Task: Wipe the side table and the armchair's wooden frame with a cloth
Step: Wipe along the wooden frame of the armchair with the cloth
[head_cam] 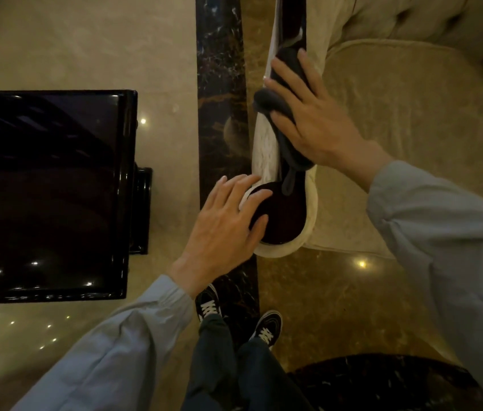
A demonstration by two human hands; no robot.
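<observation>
Soft, limp cloth (286,114) pinned flat under spread right hand (314,126) on armrest wood (284,215). Left hand (228,223) open, bracing there; best pressed by palm, not pinched.

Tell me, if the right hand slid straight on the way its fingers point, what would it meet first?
Probably more of the dark wooden armrest: the right hand presses the cloth along it, pointing toward the chair's back. Depth is unclear.

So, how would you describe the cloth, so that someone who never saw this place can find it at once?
Start at the cream armchair on the right and follow its near armrest, which has a dark wooden top. The cloth lies along that wood, pressed flat under the right hand. It is the only soft, dark grey, crumpled thing there; the wood beside it is smooth and glossy.
</observation>
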